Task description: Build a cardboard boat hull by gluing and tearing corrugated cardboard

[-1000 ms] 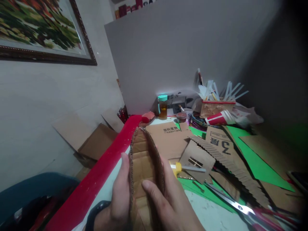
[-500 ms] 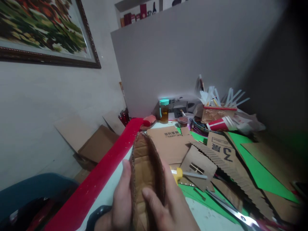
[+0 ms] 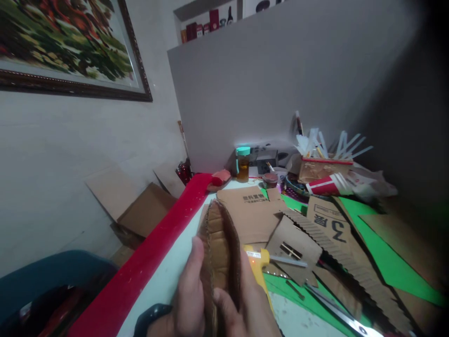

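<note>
A curved, boat-like cardboard piece (image 3: 220, 238) stands between my hands, its pointed end away from me and its hollow inside facing up. My left hand (image 3: 191, 285) wraps its left wall, thumb along the outside. On the other side my right hand (image 3: 250, 295) grips the right wall, with the thumb reaching into the hollow. The lower end of the piece is hidden by my hands and the frame edge. Just right of my right hand lies a yellow hot glue gun (image 3: 257, 257) with a glue stick at its back.
Scissors (image 3: 340, 311) lie at the lower right among cardboard scraps (image 3: 293, 245) and green sheets (image 3: 361, 215). A bottle with a teal lid (image 3: 242, 164), red paper cups (image 3: 328, 184) and a box of glue sticks (image 3: 324, 168) stand at the back. Red cloth (image 3: 154, 250) edges the table's left.
The cardboard piece has turned slightly, so more of its left outer wall shows. Both hands stay on it. The whole view has shifted a little, with the scene moving right.
</note>
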`<state>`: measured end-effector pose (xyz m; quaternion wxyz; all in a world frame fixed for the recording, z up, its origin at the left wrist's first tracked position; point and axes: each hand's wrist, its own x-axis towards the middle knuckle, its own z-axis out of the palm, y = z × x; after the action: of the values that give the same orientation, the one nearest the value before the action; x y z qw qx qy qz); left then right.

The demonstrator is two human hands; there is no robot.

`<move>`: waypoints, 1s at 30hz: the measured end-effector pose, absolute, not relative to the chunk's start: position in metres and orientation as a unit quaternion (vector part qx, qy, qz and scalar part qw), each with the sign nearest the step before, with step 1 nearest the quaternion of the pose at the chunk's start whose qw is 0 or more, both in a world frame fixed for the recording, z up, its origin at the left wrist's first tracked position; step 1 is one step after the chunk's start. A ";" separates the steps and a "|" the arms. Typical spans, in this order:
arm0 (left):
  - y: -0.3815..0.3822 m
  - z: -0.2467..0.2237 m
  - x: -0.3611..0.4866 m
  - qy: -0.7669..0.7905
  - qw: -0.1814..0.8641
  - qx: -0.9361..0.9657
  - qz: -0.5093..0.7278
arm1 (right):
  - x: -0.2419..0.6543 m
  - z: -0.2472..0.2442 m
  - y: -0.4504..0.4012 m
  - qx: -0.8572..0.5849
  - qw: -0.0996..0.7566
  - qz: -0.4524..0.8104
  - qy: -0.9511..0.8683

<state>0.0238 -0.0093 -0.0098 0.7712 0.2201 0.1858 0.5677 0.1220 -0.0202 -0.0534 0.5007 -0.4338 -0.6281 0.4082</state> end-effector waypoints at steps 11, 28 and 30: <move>-0.007 0.015 0.024 0.113 0.841 0.218 0.481 | 0.159 0.018 0.008 -0.458 0.447 0.484 -0.597; -0.018 -0.024 0.023 0.205 0.812 0.232 0.495 | 0.156 0.002 -0.008 -0.468 0.467 0.292 -0.691; -0.018 -0.024 0.025 0.214 0.805 0.244 0.497 | 0.154 0.001 -0.009 -0.463 0.468 0.296 -0.692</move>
<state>0.0247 -0.0179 -0.0236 0.8049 0.2436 0.2141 0.4969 0.1541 -0.0091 0.0011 0.4684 -0.4629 -0.6918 0.2961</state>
